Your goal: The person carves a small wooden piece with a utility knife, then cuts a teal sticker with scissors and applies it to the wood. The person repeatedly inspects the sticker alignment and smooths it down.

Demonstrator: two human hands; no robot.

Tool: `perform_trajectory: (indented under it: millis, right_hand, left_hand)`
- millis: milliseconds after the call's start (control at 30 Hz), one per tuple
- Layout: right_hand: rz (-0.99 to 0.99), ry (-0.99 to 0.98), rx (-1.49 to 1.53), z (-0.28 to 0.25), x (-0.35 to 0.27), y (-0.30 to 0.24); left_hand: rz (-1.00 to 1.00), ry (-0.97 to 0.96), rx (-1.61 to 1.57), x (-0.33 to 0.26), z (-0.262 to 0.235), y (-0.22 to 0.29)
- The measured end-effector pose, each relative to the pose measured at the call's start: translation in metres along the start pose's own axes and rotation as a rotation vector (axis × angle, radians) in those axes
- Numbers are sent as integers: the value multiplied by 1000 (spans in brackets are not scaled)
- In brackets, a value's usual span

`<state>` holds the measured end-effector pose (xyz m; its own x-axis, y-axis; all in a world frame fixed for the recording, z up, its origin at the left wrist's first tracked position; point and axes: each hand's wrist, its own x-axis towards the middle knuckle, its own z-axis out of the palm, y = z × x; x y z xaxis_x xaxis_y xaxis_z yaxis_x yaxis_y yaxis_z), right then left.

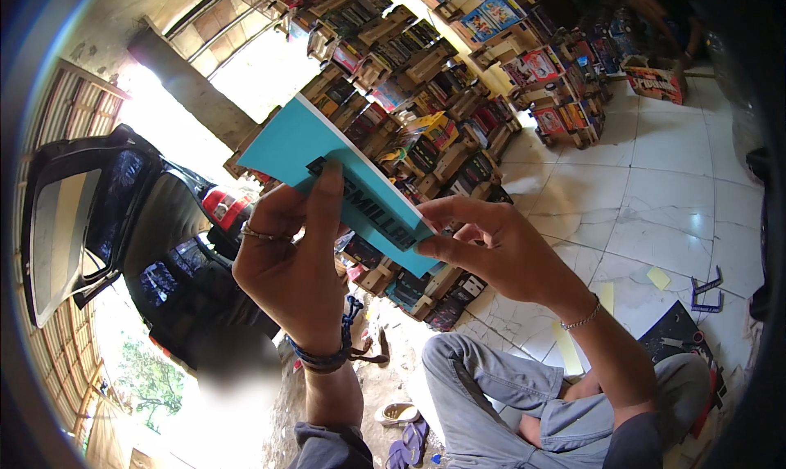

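A flat turquoise board (286,141) with a white edge is held up and tilted in front of me. A strip of black lettering (372,211) runs along its face. My left hand (286,264) grips the board from the left, its thumb pressed on the face near one end of the lettering and its other fingers mostly hidden behind. My right hand (499,248) pinches the lower right end between thumb and forefinger, close to the last letters. Both hands are closed on the board.
Stacks of what look like wooden toy trucks (426,149) stand beyond my hands. At left is a dark car (188,264) with its tailgate raised. A black mat (675,334), a dark blue cut-out frame (706,293), purple sandals (409,444) and a cardboard box (655,82) lie around the tiled floor.
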<state>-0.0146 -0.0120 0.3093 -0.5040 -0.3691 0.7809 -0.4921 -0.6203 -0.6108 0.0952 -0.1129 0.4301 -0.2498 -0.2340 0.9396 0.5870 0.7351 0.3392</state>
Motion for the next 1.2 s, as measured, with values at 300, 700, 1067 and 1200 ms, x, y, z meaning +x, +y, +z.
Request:
perform_trajectory:
  millis: [300,700,1067,1200]
  right_hand:
    - [67,28,43,-15,-17,6]
    - [29,58,136,-22,-20,16]
    - [103,80,132,-27,-22,14]
    - [123,109,115,-26,-21,20]
  left_hand:
    - [-25,-71,-18,-12,14,-10]
    - [-70,-63,-26,-13,27,-16]
    - [-113,-80,-83,-16,31,-27]
    - [-156,-107,-91,-17,32,-36]
